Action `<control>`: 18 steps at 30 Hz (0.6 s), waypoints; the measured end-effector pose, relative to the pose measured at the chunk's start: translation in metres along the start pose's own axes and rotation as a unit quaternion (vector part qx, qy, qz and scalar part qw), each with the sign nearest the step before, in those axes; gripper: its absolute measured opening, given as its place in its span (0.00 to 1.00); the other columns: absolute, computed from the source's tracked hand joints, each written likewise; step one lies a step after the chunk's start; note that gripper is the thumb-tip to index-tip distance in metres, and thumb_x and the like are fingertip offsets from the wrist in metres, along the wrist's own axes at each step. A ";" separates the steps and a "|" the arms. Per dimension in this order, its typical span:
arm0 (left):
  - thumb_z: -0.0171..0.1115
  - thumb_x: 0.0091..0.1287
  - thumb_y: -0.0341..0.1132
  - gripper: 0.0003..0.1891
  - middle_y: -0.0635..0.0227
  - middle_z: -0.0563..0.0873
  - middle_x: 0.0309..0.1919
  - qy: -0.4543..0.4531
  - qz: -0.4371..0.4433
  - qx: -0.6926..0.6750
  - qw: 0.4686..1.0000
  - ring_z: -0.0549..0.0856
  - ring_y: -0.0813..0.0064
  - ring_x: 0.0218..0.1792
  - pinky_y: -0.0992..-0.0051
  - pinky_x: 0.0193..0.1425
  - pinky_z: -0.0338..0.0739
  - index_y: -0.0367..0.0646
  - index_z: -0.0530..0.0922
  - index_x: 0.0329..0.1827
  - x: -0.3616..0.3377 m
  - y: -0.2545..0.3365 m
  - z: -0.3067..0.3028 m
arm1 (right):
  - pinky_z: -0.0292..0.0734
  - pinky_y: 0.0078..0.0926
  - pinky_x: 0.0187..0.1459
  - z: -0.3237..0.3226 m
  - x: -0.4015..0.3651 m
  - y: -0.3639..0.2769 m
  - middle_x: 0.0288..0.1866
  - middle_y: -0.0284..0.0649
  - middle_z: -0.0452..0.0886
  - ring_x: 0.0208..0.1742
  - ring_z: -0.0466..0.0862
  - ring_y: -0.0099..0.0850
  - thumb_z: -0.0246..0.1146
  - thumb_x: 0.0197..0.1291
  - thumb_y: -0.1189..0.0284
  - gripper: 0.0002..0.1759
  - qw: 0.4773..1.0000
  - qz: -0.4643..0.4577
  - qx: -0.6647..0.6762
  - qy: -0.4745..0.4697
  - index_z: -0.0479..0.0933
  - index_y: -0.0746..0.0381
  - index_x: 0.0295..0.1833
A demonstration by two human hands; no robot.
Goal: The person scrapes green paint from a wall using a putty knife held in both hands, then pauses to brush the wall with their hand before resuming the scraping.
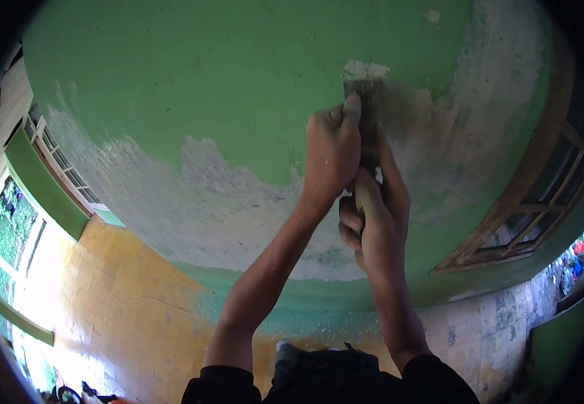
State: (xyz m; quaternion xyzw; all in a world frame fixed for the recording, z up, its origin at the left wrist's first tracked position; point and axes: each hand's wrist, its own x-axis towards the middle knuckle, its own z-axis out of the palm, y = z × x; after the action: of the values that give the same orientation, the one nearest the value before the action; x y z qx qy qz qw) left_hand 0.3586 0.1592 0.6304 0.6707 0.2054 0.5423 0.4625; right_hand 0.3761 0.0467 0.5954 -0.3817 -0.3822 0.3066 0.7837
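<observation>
A paint scraper (369,138) with a long dark blade points up the green wall (238,87), its edge against the paint. My right hand (381,225) is closed around the handle, with a finger stretched along the blade's right side. My left hand (334,145) is closed on the blade from the left, its thumb lying on the blade's face. Pale loosened paint (366,69) is bunched just above the scraper's edge. Most of the handle is hidden by my fingers.
Bare greyish plaster (225,202) runs across the lower wall. A wooden-framed window (541,202) is at the right, and another window (66,165) at the far left. Below lies a yellowish tiled floor (130,289), with paint flakes along the wall's foot.
</observation>
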 end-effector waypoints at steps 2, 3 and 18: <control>0.53 0.80 0.42 0.28 0.64 0.68 0.13 0.007 0.004 0.036 0.999 0.66 0.79 0.21 0.61 0.25 0.64 0.30 0.69 0.21 -0.006 -0.013 0.000 | 0.53 0.14 0.15 -0.006 -0.005 0.004 0.30 0.25 0.68 0.17 0.62 0.10 0.48 0.74 0.78 0.36 1.000 0.010 -0.013 0.002 0.53 0.57 0.86; 0.53 0.80 0.42 0.28 0.64 0.68 0.13 0.010 0.004 0.054 0.998 0.67 0.79 0.21 0.61 0.25 0.64 0.30 0.69 0.22 -0.007 -0.018 0.001 | 0.53 0.16 0.15 -0.008 -0.006 0.006 0.27 0.24 0.67 0.17 0.61 0.10 0.48 0.74 0.78 0.37 1.000 0.015 -0.019 0.005 0.51 0.58 0.86; 0.53 0.80 0.42 0.28 0.64 0.68 0.12 0.030 0.009 0.033 0.999 0.66 0.79 0.20 0.62 0.24 0.63 0.30 0.69 0.21 -0.012 -0.014 0.002 | 0.54 0.12 0.14 -0.010 -0.008 0.009 0.37 0.29 0.74 0.19 0.65 0.10 0.48 0.74 0.77 0.35 1.000 0.008 -0.012 -0.009 0.56 0.54 0.85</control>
State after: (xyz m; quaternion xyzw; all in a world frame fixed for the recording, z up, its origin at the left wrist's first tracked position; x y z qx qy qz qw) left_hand 0.3601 0.1560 0.6123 0.6705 0.2311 0.5595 0.4289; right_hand 0.3787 0.0415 0.5807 -0.3915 -0.3894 0.3116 0.7733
